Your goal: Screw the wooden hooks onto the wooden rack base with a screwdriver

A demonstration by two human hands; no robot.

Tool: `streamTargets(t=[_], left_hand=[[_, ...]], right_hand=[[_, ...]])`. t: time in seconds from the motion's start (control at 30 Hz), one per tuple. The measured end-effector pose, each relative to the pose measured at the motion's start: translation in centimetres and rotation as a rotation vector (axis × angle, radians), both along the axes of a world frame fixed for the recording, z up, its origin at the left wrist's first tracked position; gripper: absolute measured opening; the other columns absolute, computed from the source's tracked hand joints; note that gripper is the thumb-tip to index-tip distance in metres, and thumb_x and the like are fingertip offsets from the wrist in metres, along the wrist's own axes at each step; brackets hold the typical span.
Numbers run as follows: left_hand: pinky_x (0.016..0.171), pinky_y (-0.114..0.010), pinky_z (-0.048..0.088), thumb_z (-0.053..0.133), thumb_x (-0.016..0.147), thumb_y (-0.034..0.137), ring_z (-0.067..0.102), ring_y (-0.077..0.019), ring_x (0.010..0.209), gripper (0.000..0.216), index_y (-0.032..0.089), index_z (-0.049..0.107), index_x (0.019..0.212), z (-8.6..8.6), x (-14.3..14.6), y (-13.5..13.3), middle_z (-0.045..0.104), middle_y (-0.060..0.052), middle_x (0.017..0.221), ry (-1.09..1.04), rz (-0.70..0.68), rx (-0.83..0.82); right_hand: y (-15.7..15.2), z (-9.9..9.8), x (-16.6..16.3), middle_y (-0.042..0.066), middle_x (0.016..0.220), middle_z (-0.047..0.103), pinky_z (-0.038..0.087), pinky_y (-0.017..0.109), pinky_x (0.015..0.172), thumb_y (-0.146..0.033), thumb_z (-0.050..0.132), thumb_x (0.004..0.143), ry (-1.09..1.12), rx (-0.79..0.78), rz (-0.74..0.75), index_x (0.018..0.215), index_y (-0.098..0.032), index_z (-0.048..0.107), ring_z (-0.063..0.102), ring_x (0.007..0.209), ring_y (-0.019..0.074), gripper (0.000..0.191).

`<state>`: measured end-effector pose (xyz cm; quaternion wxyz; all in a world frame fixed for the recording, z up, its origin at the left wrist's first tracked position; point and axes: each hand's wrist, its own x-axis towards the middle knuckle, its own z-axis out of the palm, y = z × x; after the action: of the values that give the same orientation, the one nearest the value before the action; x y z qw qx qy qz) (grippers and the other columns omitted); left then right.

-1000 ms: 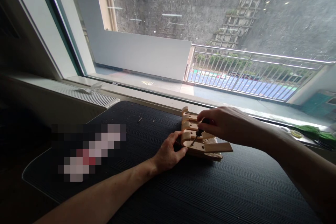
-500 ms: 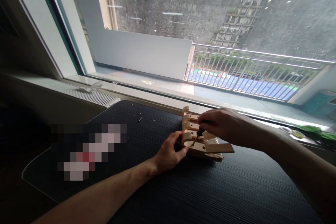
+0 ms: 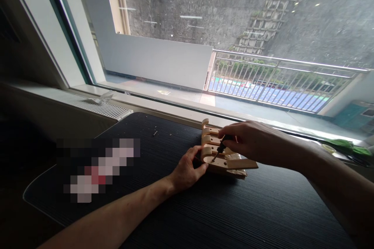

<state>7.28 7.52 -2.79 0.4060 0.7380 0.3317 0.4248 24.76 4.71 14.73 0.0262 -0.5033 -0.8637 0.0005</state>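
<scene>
A light wooden piece with several curved hooks (image 3: 210, 151) lies on a dark ribbed mat (image 3: 222, 210) near the window. My left hand (image 3: 187, 169) grips its near left end, thumb and fingers pressed against the wood. My right hand (image 3: 253, 140) is closed around a small black-handled screwdriver (image 3: 219, 149), held slanted with its tip down on the wood near the left hooks.
A loose screw (image 3: 155, 133) and small crumbs lie on the mat to the left. A white vent grille (image 3: 96, 107) with crumpled paper runs along the sill. Green items (image 3: 347, 147) sit at the far right of the sill. A large window fills the back.
Both hands stay in place on the wooden piece; the right hand has shifted only slightly around the screwdriver handle.
</scene>
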Motion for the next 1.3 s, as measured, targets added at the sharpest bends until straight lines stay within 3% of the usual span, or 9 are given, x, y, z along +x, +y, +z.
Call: streamTargets(t=[0.17,0.53,0.77,0.93,1.3], left_hand=[[0.083,-0.031,0.048,0.061,0.074,0.016,0.057,-0.0192,0.093,0.041,0.018,0.053,0.114,0.2,0.0,-0.1,0.061,-0.007,0.106,0.009,0.003,-0.009],[0.083,-0.03,0.048,0.061,0.075,0.017,0.058,-0.0184,0.092,0.041,0.019,0.053,0.115,0.2,-0.1,-0.1,0.061,-0.007,0.105,-0.003,0.002,-0.015],[0.084,-0.031,0.048,0.061,0.075,0.016,0.057,-0.0194,0.095,0.041,0.018,0.053,0.115,0.2,0.0,-0.1,0.06,-0.007,0.107,-0.008,-0.002,-0.007],[0.084,-0.031,0.048,0.061,0.075,0.016,0.057,-0.0192,0.095,0.041,0.018,0.053,0.115,0.1,0.0,-0.1,0.06,-0.007,0.107,-0.011,-0.003,-0.009],[0.083,-0.028,0.048,0.062,0.075,0.018,0.058,-0.017,0.09,0.041,0.02,0.054,0.115,-0.1,-0.1,0.0,0.061,-0.005,0.103,-0.029,-0.004,-0.022]], right_hand=[[0.3,-0.4,-0.2,0.0,0.07,0.063,0.03,0.024,0.052,-0.032,0.041,0.089,-0.002,-0.001,0.034,0.091,-0.023,0.067,0.049,0.058,0.0104,0.028],[0.5,-0.7,-0.4,0.0,0.061,0.058,0.026,0.024,0.048,-0.04,0.039,0.09,-0.039,0.071,-0.052,0.076,-0.02,0.062,0.044,0.05,0.0091,0.034],[0.0,0.4,-0.1,-0.005,0.064,0.062,0.028,0.021,0.048,-0.031,0.044,0.087,-0.013,0.027,-0.006,0.093,-0.029,0.064,0.047,0.051,0.0079,0.021],[0.2,0.3,-0.2,-0.002,0.07,0.064,0.03,0.022,0.051,-0.03,0.04,0.089,0.019,-0.02,0.015,0.089,-0.025,0.065,0.051,0.056,0.0093,0.025],[0.7,-0.8,0.2,0.001,0.065,0.06,0.028,0.023,0.049,-0.041,0.035,0.092,0.006,0.036,-0.068,0.082,-0.02,0.065,0.045,0.051,0.0093,0.038]])
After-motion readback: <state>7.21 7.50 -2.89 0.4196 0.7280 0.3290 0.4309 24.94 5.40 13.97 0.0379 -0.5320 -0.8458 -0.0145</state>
